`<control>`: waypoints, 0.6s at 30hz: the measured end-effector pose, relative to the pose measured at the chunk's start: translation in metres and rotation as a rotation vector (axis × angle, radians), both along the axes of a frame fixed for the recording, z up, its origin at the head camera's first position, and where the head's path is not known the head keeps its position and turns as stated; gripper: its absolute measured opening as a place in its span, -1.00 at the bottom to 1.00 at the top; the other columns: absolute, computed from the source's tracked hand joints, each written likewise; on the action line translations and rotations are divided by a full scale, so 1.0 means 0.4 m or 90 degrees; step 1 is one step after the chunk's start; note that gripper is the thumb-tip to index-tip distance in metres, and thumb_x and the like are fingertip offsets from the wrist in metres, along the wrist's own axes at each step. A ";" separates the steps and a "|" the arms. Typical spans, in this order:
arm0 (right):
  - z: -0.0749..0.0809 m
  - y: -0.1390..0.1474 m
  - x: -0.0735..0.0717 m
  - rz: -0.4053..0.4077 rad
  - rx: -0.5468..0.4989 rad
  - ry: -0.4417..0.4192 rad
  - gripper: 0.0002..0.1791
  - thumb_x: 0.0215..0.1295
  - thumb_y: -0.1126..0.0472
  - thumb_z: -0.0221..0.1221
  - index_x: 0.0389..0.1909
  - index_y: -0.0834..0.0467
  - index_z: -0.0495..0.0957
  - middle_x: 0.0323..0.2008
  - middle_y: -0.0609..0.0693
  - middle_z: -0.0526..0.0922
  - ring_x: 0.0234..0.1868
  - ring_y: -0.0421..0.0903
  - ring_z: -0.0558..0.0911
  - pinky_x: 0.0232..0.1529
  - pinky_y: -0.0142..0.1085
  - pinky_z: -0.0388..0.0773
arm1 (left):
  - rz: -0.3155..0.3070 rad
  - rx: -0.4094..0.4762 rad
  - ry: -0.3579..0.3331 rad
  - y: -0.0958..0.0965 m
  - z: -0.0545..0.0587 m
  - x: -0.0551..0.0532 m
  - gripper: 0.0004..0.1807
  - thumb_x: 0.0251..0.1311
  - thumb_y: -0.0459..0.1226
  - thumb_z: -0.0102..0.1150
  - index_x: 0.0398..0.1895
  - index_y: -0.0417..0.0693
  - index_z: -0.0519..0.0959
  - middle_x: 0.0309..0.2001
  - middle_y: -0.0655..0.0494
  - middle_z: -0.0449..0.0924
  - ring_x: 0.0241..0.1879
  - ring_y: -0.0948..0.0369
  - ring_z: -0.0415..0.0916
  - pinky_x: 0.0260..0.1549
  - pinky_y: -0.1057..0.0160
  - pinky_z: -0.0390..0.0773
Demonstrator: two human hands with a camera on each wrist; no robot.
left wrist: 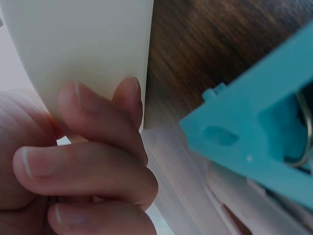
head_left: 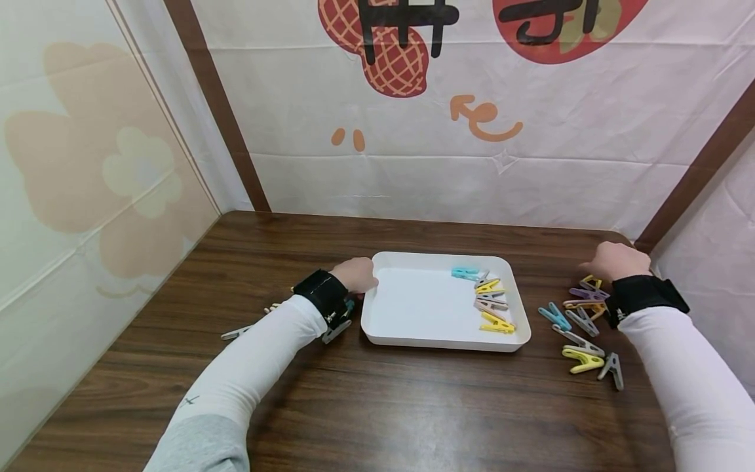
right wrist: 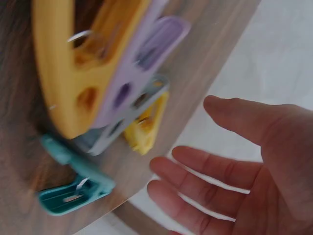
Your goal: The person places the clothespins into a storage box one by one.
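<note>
My left hand [head_left: 356,275] grips the left edge of a white tray [head_left: 401,342]; in the left wrist view its curled fingers [left wrist: 93,169] lie against the tray's outer wall. Inside the tray, along its right side, are several clothespins: a blue one [head_left: 466,273], yellow ones [head_left: 497,324] and greyish ones. My right hand [head_left: 620,261] hovers over the far end of a clothespin pile at the right, holding nothing, fingers and thumb apart. Near it in the right wrist view are an orange clothespin [right wrist: 63,78], a purple one, a grey one, a yellow one and a teal clothespin [right wrist: 78,181].
More clothespins, among them a yellow one [head_left: 582,359] and a grey one [head_left: 612,372], lie right of the tray. Others, including a teal clothespin [left wrist: 254,122], lie beside and under my left forearm. White printed curtains [head_left: 413,177] rise behind the brown table [head_left: 413,413].
</note>
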State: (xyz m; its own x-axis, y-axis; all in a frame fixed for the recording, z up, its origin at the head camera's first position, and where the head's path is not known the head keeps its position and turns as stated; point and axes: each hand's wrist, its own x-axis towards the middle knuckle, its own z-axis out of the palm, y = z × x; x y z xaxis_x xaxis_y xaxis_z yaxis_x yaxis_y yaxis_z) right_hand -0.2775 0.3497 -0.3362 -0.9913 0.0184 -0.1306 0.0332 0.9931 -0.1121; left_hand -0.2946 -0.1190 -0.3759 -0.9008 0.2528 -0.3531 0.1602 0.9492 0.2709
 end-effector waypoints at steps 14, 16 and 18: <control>-0.068 0.009 -0.017 -0.104 0.013 -0.018 -0.33 0.21 -0.07 0.21 -0.17 0.59 0.48 -0.18 0.53 0.54 -0.20 0.37 0.52 -0.15 0.19 0.42 | -0.001 0.003 -0.003 0.002 0.003 0.005 -0.77 0.36 -0.30 -0.05 -0.31 -0.28 0.55 -0.68 0.03 0.53 -0.72 0.19 0.39 -0.69 0.29 0.36; -0.069 0.004 -0.024 -0.109 0.004 -0.022 -0.35 0.19 -0.04 0.22 -0.16 0.58 0.48 -0.17 0.52 0.54 -0.18 0.36 0.52 -0.12 0.21 0.40 | 0.001 0.004 -0.002 0.001 0.006 0.007 -0.77 0.36 -0.30 -0.05 -0.30 -0.29 0.54 -0.67 0.02 0.53 -0.72 0.19 0.39 -0.69 0.29 0.36; -0.069 0.001 -0.029 -0.109 -0.004 -0.023 -0.39 0.19 -0.01 0.23 -0.17 0.56 0.48 -0.20 0.49 0.56 -0.19 0.35 0.52 -0.12 0.21 0.39 | 0.002 0.002 -0.003 0.000 0.009 0.009 -0.77 0.36 -0.30 -0.05 -0.30 -0.29 0.54 -0.68 0.02 0.54 -0.73 0.19 0.39 -0.70 0.29 0.36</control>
